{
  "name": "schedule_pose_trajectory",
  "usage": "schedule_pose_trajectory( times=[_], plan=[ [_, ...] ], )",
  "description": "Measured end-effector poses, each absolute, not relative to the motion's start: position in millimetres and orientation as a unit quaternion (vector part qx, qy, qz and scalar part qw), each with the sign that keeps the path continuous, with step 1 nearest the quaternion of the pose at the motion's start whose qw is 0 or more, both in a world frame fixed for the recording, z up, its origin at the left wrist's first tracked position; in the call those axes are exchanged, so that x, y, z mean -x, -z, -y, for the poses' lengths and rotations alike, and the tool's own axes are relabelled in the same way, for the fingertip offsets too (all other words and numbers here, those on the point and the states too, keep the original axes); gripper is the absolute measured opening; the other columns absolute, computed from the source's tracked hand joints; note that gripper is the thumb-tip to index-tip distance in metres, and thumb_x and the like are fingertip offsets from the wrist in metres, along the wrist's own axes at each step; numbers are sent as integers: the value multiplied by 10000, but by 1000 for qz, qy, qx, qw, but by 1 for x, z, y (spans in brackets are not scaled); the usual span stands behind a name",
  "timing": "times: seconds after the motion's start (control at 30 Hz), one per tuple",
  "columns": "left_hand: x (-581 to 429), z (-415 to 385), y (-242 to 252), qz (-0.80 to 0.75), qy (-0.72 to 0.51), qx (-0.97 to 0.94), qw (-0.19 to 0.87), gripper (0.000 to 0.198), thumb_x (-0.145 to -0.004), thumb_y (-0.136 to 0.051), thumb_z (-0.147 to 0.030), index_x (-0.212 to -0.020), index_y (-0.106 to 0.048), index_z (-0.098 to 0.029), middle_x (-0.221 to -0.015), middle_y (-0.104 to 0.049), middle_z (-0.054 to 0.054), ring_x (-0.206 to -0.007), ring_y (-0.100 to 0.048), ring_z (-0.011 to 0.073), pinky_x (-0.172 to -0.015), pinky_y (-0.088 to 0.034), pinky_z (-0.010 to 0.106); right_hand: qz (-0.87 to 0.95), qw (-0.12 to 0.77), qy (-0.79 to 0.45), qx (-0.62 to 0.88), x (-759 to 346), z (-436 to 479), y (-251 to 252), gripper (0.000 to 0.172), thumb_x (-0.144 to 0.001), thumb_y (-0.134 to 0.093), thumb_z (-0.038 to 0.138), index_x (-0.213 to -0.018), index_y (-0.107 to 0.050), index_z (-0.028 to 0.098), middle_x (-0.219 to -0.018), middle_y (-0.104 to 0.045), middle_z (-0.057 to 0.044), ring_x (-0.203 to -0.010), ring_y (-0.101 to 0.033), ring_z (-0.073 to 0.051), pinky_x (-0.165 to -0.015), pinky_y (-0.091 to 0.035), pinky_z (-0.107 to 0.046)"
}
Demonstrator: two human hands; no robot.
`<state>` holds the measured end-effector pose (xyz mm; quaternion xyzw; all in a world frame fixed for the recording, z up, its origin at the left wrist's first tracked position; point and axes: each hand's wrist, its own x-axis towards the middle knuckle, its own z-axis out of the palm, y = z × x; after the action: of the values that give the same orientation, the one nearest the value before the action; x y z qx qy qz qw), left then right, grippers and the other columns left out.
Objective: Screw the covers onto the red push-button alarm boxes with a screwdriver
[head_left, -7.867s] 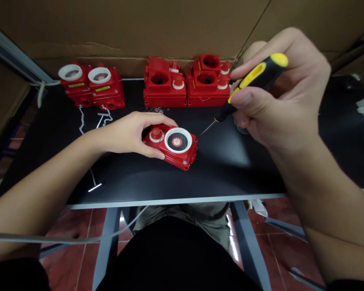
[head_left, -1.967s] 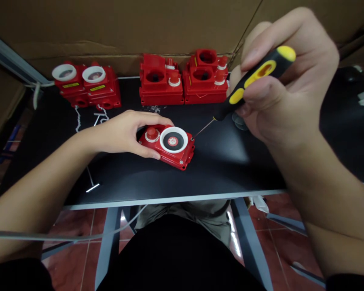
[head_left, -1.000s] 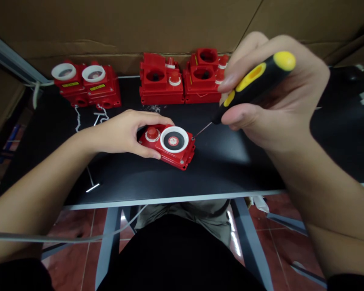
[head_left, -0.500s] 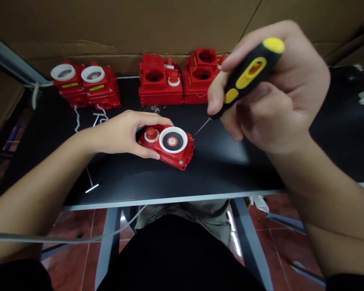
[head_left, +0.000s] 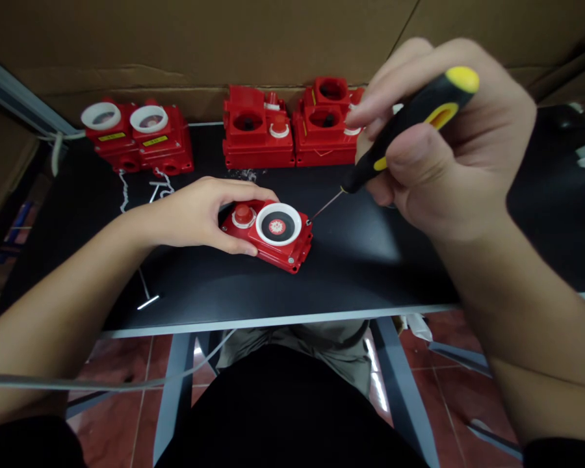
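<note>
A red housing (head_left: pixel 273 250) with a red button and a white-rimmed round dial lies on the black tabletop. My left hand (head_left: pixel 205 211) grips its left end, thumb on the near side and fingers over the far side. In my right hand (head_left: pixel 463 136) is a screwdriver (head_left: pixel 414 123) with a black and yellow handle, held at a slant between thumb and fingers. Its thin shaft points down to the left, and the tip meets a screw (head_left: pixel 309 222) at the housing's right corner. Another screw (head_left: pixel 291 260) shows at the near corner.
Two red units (head_left: pixel 162 140) with white-rimmed dials stand at the back left, cords hanging from them. Several red housings with open round holes (head_left: pixel 258 136) sit against the cardboard wall (head_left: pixel 199 45). A T-shaped metal piece (head_left: pixel 149 302) lies near the table's front edge (head_left: pixel 273 323).
My right hand has shifted slightly right and its thumb and fingers have rolled around the screwdriver handle, which has turned. The left hand and the red housing have stayed put.
</note>
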<state>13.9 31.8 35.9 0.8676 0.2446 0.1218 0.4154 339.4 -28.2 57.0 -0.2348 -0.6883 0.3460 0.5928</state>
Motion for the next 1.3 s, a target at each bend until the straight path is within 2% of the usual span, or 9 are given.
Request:
schedule_pose_trajectory(
  times=[0.27,0.47,0.57,0.7,0.8,0.9,1.0,1.13,1.3],
  plan=[
    [-14,-34,-33,-235,-127,-872,411,712,-964,-1113,-572,-1600,-909,-328,-1642,-919,87,-1433,-887,340,-1317,-665,411,666,537,-434,282,-340,25,-62,662,-1011,-1026,715,-1456,-805,278,-1291,-890,-65,-937,-928,-271,-624,-795,-351],
    [-15,-34,-34,-245,-112,-876,401,723,-963,-1095,-597,-1602,-900,-319,-1644,-917,89,-1418,-888,345,-1291,-667,405,640,643,-381,178,-335,30,-58,191,-960,-905,275,-1151,-917,266,-1077,-905,-6,-538,-598,-119,-299,-331,-248],
    [-14,-35,-34,-243,-113,-877,398,740,-959,-1093,-633,-1602,-899,-323,-1629,-922,91,-1406,-891,341,-1262,-672,386,650,665,-333,156,-335,24,-56,120,-954,-960,343,-1054,-942,279,-1085,-838,-17,-499,-528,-90,-280,-254,-299],
    [-14,-34,-33,-240,-118,-876,402,742,-968,-1099,-607,-1615,-897,-305,-1636,-918,101,-1420,-888,340,-1287,-673,399,673,660,-220,251,-335,27,-55,415,-1097,-948,736,-985,-897,340,-1046,-719,-18,-680,-554,-134,-680,-700,-273],
    [-15,-33,-35,-240,-121,-874,404,721,-973,-1102,-586,-1613,-902,-322,-1629,-924,92,-1412,-890,342,-1291,-686,421,683,645,-181,292,-336,36,-56,447,-1144,-893,761,-923,-896,372,-970,-714,-24,-870,-635,-218,-1042,-780,-375],
    [-15,-33,-35,-239,-120,-875,404,709,-960,-1099,-594,-1595,-911,-344,-1629,-924,81,-1416,-892,350,-1289,-681,426,667,642,-246,287,-337,38,-58,300,-1054,-1033,660,-1098,-932,381,-1071,-774,19,-723,-567,-159,-753,-712,-332],
    [-14,-34,-35,-241,-120,-876,400,712,-958,-1094,-597,-1593,-912,-333,-1638,-918,87,-1426,-888,349,-1301,-666,421,658,657,-274,247,-333,34,-59,333,-1055,-1041,553,-1227,-872,324,-1107,-850,35,-574,-503,-90,-403,-369,-258],
    [-14,-34,-35,-247,-120,-878,393,725,-953,-1103,-608,-1593,-913,-324,-1621,-924,94,-1396,-891,344,-1299,-668,429,622,691,-326,174,-321,31,-59,177,-1027,-860,252,-1181,-777,274,-1012,-893,-6,-733,-755,-164,-299,-320,-221],
    [-15,-34,-36,-244,-116,-880,391,719,-953,-1106,-598,-1598,-911,-346,-1609,-932,82,-1384,-892,343,-1280,-678,427,600,667,-393,203,-323,33,-60,176,-1002,-911,348,-1117,-783,311,-1008,-868,38,-595,-575,-121,-298,-284,-193]
  ],
)
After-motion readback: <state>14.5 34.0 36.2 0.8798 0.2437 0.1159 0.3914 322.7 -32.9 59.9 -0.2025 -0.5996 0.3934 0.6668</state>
